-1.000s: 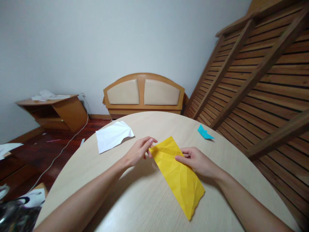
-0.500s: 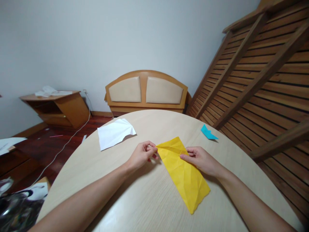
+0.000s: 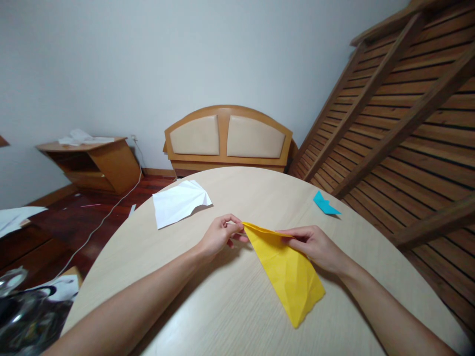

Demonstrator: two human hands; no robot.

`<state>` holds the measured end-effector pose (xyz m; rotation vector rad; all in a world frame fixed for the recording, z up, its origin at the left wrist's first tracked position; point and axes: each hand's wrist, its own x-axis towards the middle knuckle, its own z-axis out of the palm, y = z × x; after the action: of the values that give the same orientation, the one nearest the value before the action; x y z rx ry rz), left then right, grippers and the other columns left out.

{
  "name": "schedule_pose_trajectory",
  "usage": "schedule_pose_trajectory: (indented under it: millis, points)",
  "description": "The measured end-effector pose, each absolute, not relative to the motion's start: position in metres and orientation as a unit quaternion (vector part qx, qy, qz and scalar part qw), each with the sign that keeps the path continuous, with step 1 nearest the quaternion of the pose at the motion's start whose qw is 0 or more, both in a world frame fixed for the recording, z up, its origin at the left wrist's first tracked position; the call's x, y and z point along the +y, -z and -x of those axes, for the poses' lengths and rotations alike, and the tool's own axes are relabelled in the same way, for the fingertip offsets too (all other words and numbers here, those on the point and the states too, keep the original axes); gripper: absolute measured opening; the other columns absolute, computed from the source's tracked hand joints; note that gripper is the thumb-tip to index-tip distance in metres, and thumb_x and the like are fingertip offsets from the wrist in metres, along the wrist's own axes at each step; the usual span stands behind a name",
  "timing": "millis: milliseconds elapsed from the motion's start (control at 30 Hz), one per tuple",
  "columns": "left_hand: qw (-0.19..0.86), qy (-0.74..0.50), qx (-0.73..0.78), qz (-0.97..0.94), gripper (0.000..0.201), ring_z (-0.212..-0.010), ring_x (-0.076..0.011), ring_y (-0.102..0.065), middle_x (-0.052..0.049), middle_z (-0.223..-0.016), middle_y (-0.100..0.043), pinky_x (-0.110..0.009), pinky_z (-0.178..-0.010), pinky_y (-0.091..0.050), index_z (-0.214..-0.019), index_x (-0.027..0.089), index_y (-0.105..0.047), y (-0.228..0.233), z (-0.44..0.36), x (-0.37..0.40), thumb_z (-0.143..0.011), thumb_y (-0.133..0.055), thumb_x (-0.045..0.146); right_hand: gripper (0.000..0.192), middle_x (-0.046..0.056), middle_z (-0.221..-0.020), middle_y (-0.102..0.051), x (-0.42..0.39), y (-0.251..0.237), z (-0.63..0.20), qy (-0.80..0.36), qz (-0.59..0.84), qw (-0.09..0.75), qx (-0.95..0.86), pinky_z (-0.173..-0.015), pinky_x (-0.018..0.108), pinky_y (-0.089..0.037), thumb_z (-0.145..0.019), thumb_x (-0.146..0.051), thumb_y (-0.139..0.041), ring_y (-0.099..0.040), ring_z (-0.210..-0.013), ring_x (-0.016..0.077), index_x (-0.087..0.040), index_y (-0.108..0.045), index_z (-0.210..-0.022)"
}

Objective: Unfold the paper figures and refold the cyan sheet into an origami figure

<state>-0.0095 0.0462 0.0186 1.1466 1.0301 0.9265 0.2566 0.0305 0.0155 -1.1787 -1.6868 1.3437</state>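
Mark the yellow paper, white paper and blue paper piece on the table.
yellow paper (image 3: 287, 269): head view, middle of the creased sheet.
white paper (image 3: 178, 203): head view, centre of the sheet.
blue paper piece (image 3: 324, 204): head view, middle of the folded piece.

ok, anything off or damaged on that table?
Nothing spilled or broken. The white paper is crumpled and overhangs the table edge; the yellow paper, pinched by both hands, is creased all over.

— What is the worktop like?
— Round, light wood.
— What lies on it?
— A yellow paper, a white paper, and a small blue paper shape far off.
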Motion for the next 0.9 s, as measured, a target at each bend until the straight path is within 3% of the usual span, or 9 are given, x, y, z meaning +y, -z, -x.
schedule_pose_trajectory:
  millis: [200, 333, 467, 533, 633, 700, 800, 900]
  points:
    - [0.628, -0.421, 0.442, -0.483, 0.025, -0.075, -0.0165, -0.072, -0.011, -0.094, -0.073, -0.019, -0.051, -0.041, -0.092, 0.015, -0.06, -0.019, 0.007, 0.043, -0.086, -0.068, 0.038, 0.029, 0.007, -0.11, -0.078, 0.032, -0.008, -0.251, -0.487, 0.465, 0.377, -0.636, -0.084, 0.04, -0.058, -0.081, -0.038, -0.071, -0.072, -0.097, 0.0271, -0.025, -0.08, -0.105]
    - [0.617, -0.414, 0.43, -0.512, 0.03, -0.073, -0.0163, -0.068, -0.011, -0.09, -0.073, -0.022, -0.056, -0.045, -0.096, 0.013, -0.063, -0.011, -0.001, 0.041, -0.082, -0.074, 0.038, 0.039, 0.008, -0.104, -0.078, 0.025, -0.01, -0.225, -0.517, 0.455, 0.431, -0.583, -0.082, 0.04, -0.059, -0.081, -0.045, -0.073, -0.073, -0.09, 0.0268, -0.022, -0.077, -0.111]
    - [0.63, -0.409, 0.385, -0.537, 0.029, -0.074, -0.0171, -0.068, -0.012, -0.09, -0.074, -0.025, -0.064, -0.049, -0.091, 0.01, -0.066, -0.01, -0.003, 0.043, -0.08, -0.076, 0.035, 0.06, 0.01, -0.095, -0.078, 0.016, -0.015, -0.212, -0.558, 0.435, 0.41, -0.575, -0.076, 0.039, -0.059, -0.081, -0.048, -0.074, -0.073, -0.08, 0.0252, -0.018, -0.063, -0.131]
    - [0.652, -0.372, 0.369, -0.547, 0.029, -0.075, -0.0168, -0.068, -0.011, -0.09, -0.074, -0.026, -0.07, -0.051, -0.092, 0.011, -0.067, -0.015, 0.003, 0.046, -0.08, -0.075, 0.035, 0.06, 0.01, -0.094, -0.077, 0.015, -0.019, -0.218, -0.532, 0.432, 0.41, -0.602, -0.073, 0.037, -0.058, -0.087, -0.05, -0.068, -0.072, -0.08, 0.0239, -0.017, -0.058, -0.136]
    - [0.686, -0.245, 0.349, -0.59, 0.031, -0.072, -0.0151, -0.068, -0.006, -0.085, -0.074, -0.024, -0.068, -0.051, -0.091, 0.012, -0.068, -0.028, 0.016, 0.048, -0.079, -0.077, 0.039, 0.046, 0.014, -0.116, -0.072, 0.017, -0.025, -0.235, -0.473, 0.39, 0.456, -0.645, -0.079, 0.039, -0.056, -0.099, -0.045, -0.044, -0.07, -0.096, 0.0247, -0.021, -0.057, -0.137]
    - [0.708, -0.156, 0.328, -0.605, 0.035, -0.068, -0.0137, -0.067, -0.004, -0.084, -0.073, -0.023, -0.063, -0.05, -0.093, 0.014, -0.068, -0.034, 0.025, 0.048, -0.078, -0.078, 0.044, 0.04, 0.012, -0.133, -0.064, 0.018, -0.029, -0.243, -0.396, 0.371, 0.459, -0.704, -0.09, 0.042, -0.053, -0.098, -0.033, -0.049, -0.066, -0.11, 0.0252, -0.028, -0.056, -0.137]
    - [0.712, -0.067, 0.295, -0.633, 0.039, -0.063, -0.0109, -0.064, -0.002, -0.084, -0.073, -0.02, -0.058, -0.048, -0.096, 0.017, -0.068, -0.038, 0.032, 0.047, -0.079, -0.077, 0.05, 0.043, 0.008, -0.145, -0.055, 0.015, -0.033, -0.244, -0.261, 0.338, 0.397, -0.812, -0.106, 0.048, -0.044, -0.091, -0.019, -0.059, -0.054, -0.129, 0.026, -0.033, -0.06, -0.132]
    - [0.696, -0.01, 0.264, -0.668, 0.039, -0.062, -0.0102, -0.063, 0.0, -0.082, -0.072, -0.018, -0.056, -0.047, -0.099, 0.018, -0.068, -0.039, 0.033, 0.045, -0.082, -0.073, 0.053, 0.035, 0.009, -0.145, -0.054, 0.009, -0.035, -0.235, -0.21, 0.304, 0.33, -0.869, -0.107, 0.045, -0.044, -0.092, -0.016, -0.06, -0.053, -0.131, 0.0241, -0.031, -0.067, -0.123]
